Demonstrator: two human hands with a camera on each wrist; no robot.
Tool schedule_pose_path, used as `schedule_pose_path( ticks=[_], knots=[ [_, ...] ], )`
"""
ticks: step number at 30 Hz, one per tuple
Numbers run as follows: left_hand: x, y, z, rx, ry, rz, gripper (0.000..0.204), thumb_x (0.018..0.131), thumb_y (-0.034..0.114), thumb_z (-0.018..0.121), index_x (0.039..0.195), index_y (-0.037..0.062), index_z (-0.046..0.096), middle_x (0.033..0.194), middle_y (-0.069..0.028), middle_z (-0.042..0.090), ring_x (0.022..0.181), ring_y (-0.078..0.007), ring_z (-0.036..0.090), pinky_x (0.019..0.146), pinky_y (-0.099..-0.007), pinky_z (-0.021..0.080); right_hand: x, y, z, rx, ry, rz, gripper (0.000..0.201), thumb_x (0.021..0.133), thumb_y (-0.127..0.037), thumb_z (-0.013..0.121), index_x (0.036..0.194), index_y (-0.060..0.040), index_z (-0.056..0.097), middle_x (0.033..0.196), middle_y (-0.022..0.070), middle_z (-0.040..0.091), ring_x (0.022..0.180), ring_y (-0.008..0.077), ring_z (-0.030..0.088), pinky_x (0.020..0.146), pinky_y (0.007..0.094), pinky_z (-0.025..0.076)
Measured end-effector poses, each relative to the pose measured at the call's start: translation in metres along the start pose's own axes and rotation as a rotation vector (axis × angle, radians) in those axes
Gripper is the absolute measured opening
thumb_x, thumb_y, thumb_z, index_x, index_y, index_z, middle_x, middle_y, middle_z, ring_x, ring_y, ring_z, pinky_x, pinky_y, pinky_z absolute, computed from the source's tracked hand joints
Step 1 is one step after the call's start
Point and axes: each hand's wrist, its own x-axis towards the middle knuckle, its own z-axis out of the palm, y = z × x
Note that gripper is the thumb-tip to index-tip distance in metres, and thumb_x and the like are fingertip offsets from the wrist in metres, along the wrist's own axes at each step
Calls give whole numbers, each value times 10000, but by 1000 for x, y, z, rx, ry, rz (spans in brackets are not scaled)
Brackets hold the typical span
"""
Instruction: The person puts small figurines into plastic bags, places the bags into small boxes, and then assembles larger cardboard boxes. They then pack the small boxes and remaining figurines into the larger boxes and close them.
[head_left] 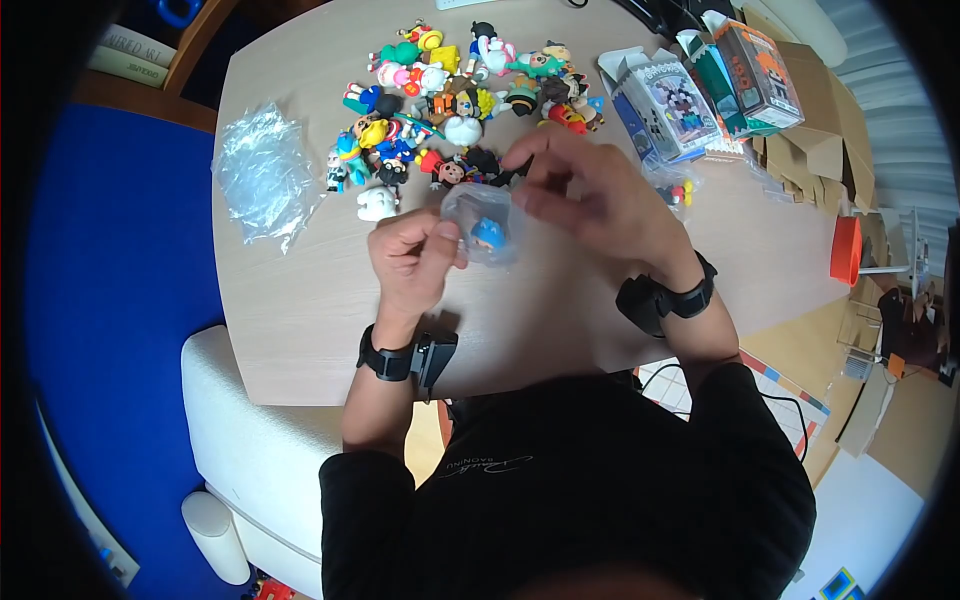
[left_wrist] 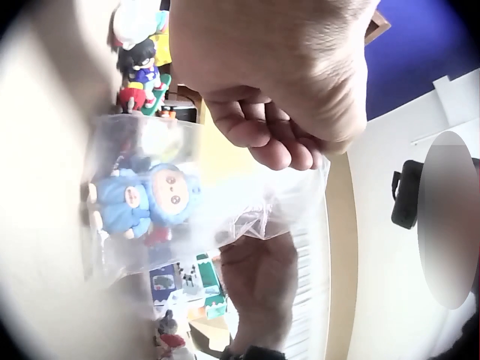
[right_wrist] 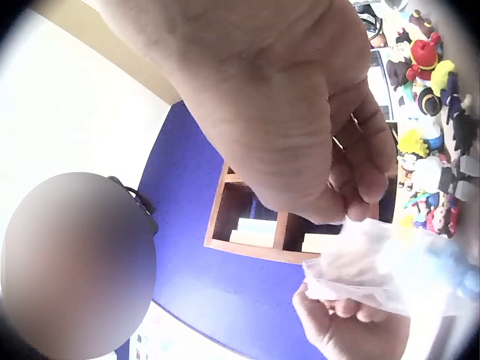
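beside a blue wall [head_left: 130,240] and a wooden shelf [right_wrist: 280,231], sits at a pale table [head_left: 330,310], with many loose toy figures [head_left: 462,131] crowded over its far half. pinches the edge of a clear bag [head_left: 478,203] in the left hand [head_left: 410,262], thumb pressed over curled fingers, and holds it above the near part of the table. has a blue-hooded figure [left_wrist: 172,199] inside that bag, wholly within the plastic, pale face showing through.

brings the right hand [head_left: 610,215] close to the bag's edge, fingers bent and partly spread, thumb tip near the plastic; cannot tell, through the blur, whether to call it gripping or merely near. cannot make out either whether to count the bag as torn open.

judging by the bare figures on the table, looks well along with getting them out of plastic. has crumpled clear wrappers [head_left: 265,175] lying at the left, apart from the figures, probably from finished ones. has yet to free the blue-hooded one, and perhaps also a red-and-yellow figure [head_left: 685,192], apparently lying in plastic near printed boxes [head_left: 680,110] at the right. cannot say whether to expect more inside those boxes.
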Motion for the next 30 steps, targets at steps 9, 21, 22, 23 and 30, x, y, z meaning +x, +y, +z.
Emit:
schedule_pose_path(
  ticks=[9,21,22,23,30],
  knots=[
    [2,-10,-32,-268,195,3,405,916,240,559,575,62,431,567,-54,489,484,-134,450,457,-257,382,11,55,31,-502,54,-203,358,861,-131,665,1211,-117,592,1239,117,574,1141,303,542,948,410,442],
    [4,-4,-21,-96,83,-48,348,874,112,532,542,16,574,489,-27,576,451,-79,480,459,-235,347,10,60,37,-645,8,-154,504,715,-82,704,1197,-153,574,1149,82,599,1197,319,489,1060,464,340],
    [4,-4,-21,-105,87,-52,349,874,112,530,541,16,574,488,-27,576,447,-80,478,458,-235,346,9,61,35,-638,13,-162,493,712,-74,699,1184,-148,576,1137,84,603,1185,319,499,1057,465,341],
    [4,-5,-21,-112,91,-57,350,874,112,528,540,17,573,487,-27,576,443,-81,476,456,-234,345,9,61,34,-596,3,-159,492,709,-71,699,1179,-144,575,1128,87,606,1171,318,509,1057,460,341],
    [3,-9,-29,-219,198,-29,305,857,133,534,574,22,525,533,-41,539,479,-96,468,479,-243,351,9,52,16,-431,-70,-111,573,697,-16,686,1243,-114,544,1182,103,589,1140,321,536,1027,417,398]
  ],
)
